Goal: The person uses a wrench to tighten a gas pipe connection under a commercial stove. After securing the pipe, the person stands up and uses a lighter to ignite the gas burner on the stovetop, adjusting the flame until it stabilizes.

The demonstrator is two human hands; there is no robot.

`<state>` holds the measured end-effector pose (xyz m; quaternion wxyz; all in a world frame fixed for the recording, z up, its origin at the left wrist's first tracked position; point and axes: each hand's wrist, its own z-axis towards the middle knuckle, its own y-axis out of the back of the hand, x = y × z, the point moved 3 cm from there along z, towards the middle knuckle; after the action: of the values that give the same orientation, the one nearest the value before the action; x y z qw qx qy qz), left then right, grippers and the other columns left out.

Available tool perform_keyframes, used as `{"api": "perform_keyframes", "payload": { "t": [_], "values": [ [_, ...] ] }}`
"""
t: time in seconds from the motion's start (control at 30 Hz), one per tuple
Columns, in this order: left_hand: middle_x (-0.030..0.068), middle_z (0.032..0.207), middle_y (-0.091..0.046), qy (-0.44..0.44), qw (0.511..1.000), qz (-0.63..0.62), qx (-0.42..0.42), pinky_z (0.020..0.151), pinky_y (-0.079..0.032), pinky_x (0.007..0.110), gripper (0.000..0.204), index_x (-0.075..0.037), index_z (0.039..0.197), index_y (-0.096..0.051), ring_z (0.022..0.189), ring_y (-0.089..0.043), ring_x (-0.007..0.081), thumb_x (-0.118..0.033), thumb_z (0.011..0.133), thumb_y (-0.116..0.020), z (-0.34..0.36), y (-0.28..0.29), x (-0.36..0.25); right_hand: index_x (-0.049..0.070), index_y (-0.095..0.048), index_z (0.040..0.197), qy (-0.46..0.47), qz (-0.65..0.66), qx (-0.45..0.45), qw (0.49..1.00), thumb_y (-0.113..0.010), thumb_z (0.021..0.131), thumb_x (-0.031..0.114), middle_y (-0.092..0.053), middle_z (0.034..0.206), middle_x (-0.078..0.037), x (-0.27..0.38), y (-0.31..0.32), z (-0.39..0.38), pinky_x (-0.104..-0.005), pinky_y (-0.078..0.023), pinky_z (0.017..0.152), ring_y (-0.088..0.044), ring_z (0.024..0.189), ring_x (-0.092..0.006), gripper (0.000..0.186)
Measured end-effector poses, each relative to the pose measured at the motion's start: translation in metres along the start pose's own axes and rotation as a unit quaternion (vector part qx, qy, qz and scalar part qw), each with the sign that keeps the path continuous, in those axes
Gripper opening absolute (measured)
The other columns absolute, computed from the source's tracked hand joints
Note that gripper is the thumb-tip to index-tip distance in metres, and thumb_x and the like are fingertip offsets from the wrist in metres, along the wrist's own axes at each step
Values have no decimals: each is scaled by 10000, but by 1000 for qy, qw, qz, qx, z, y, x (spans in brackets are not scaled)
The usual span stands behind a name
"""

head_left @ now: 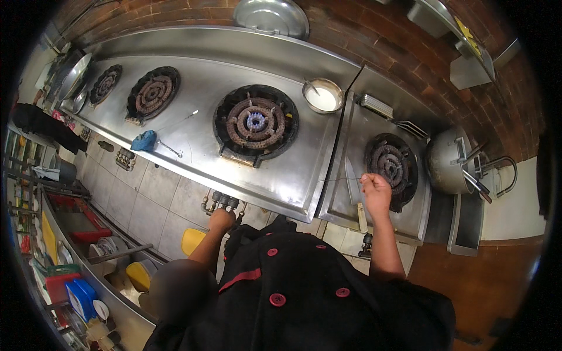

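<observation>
At the front edge of the steel stove (193,140), my left hand (221,221) is closed at the gas valves (222,200); its fingers are partly hidden. My right hand (376,188) pinches a thin metal rod (339,179), which points left across the seam between two stove sections. Small blue flames burn in the middle of the large burner (256,121). Beside my right hand is an unlit burner (389,167). A knife with a pale handle (362,217) lies just left of my right forearm.
A metal bowl of white contents (324,95) with a spoon stands behind the seam. A blue cloth (144,141) and a long utensil lie at the front left. At right stands a large pot (451,161). Behind me on the left, a counter (111,281) holds several containers.
</observation>
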<state>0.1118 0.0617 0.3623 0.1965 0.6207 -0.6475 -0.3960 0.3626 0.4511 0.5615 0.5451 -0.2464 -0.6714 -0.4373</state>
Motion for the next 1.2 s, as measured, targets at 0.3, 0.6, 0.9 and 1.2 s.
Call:
{"api": "perform_keyframes", "payload": {
  "t": [0.3, 0.6, 0.9, 1.2],
  "values": [
    [189, 912, -663, -145, 975, 154, -66, 740, -516, 416, 371, -42, 852, -657, 861, -645, 330, -401, 761, -629, -21, 14, -21, -5, -649, 853, -13, -21, -10, 1000, -624, 857, 139, -579, 679, 15, 2, 1, -5, -213, -404, 575, -490, 605, -50, 146],
    [198, 767, -658, -154, 982, -48, -96, 658, -511, 401, 405, -12, 877, -650, 735, -658, 312, -408, 791, -637, -26, 12, 56, -2, -656, 850, -26, -22, -39, 999, -630, 855, 140, -573, 665, 21, -16, 18, -16, -211, -396, 556, -480, 593, -45, 144],
    [108, 621, -629, 115, 954, -276, 8, 503, -464, 333, 321, 25, 809, -637, 500, -598, 201, -296, 830, -640, -42, -50, 203, 3, -639, 841, -72, 33, -42, 996, -612, 877, 139, -559, 671, 18, -19, 13, -17, -197, -372, 526, -460, 576, -36, 144],
    [122, 652, -641, 51, 987, -153, 2, 542, -467, 344, 299, 35, 838, -650, 544, -610, 205, -262, 833, -617, -58, -62, 210, -1, -628, 874, -69, 43, -7, 997, -590, 898, 143, -624, 764, -19, -18, 5, -5, -190, -390, 516, -499, 591, -43, 151]
  ]
}}
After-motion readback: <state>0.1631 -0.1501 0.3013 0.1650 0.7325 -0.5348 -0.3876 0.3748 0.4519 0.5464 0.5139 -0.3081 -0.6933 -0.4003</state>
